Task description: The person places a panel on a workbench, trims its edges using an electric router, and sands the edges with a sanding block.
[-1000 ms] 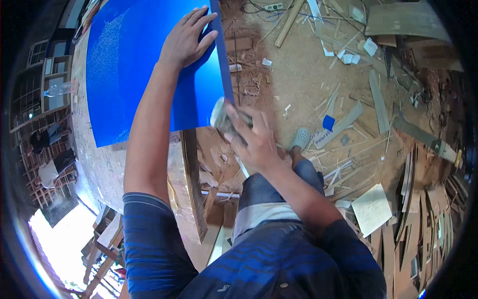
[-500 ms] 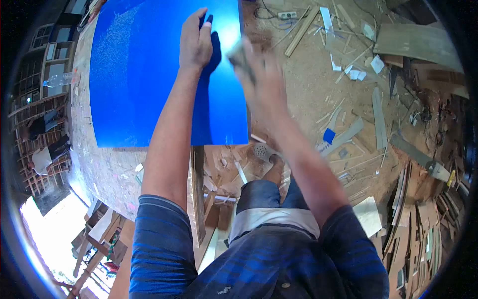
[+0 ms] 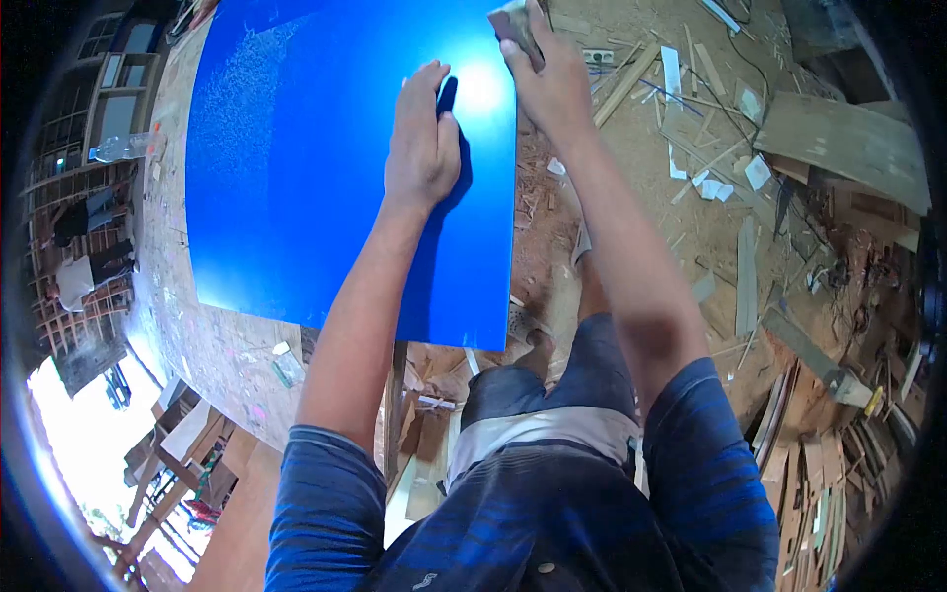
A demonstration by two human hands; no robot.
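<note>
A large glossy blue panel [image 3: 335,197] lies flat in front of me, its right edge standing out past the table. My left hand [image 3: 424,148] is over the panel's right half, fingers stretched out and thumb a little apart, holding nothing. Its dark shadow falls beside it on the blue surface. At the panel's far right edge, my right hand [image 3: 557,84] grips a small brownish block [image 3: 518,30] between thumb and fingers. The block is at or just above the edge; whether it touches I cannot tell.
The panel rests on a stained worktable [image 3: 222,355] with a clear plastic bottle [image 3: 123,148] on its left. Wood offcuts [image 3: 631,84], paper scraps and a handsaw [image 3: 814,350] litter the floor to the right. A power socket strip [image 3: 598,56] lies near the panel. Another person [image 3: 79,281] is far left.
My right hand, blurred before, has moved away from me along the panel's right edge with the block. In view, my left hand has shifted right and lower; the panel also appears lower.
</note>
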